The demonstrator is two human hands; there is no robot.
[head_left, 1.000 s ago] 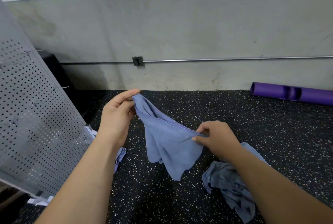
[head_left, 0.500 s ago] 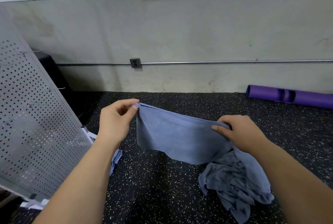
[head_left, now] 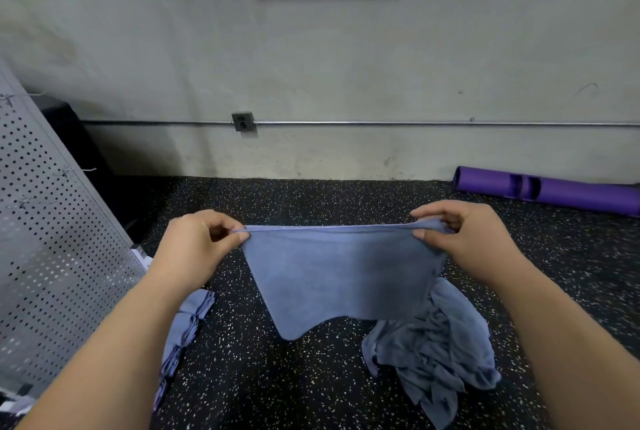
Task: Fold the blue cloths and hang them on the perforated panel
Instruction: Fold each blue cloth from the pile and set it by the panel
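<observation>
A blue cloth (head_left: pixel 341 277) hangs stretched in the air between my hands, its top edge taut and level. My left hand (head_left: pixel 199 246) pinches its left top corner and my right hand (head_left: pixel 464 239) pinches the right top corner. Below and to the right, a crumpled heap of blue cloths (head_left: pixel 436 350) lies on the floor. Folded blue cloths (head_left: pixel 183 329) lie under my left forearm. The grey perforated panel (head_left: pixel 45 256) leans at the left, with small wire hooks sticking out of it.
The floor (head_left: pixel 277 377) is black speckled rubber. A purple roller (head_left: pixel 547 189) lies at the wall on the right. A metal conduit with an outlet box (head_left: pixel 242 121) runs along the concrete wall. A dark object stands behind the panel.
My hands have moved apart, pulling the cloth from a bunched drape into a flat, taut sheet. My right hand rose and shifted right.
</observation>
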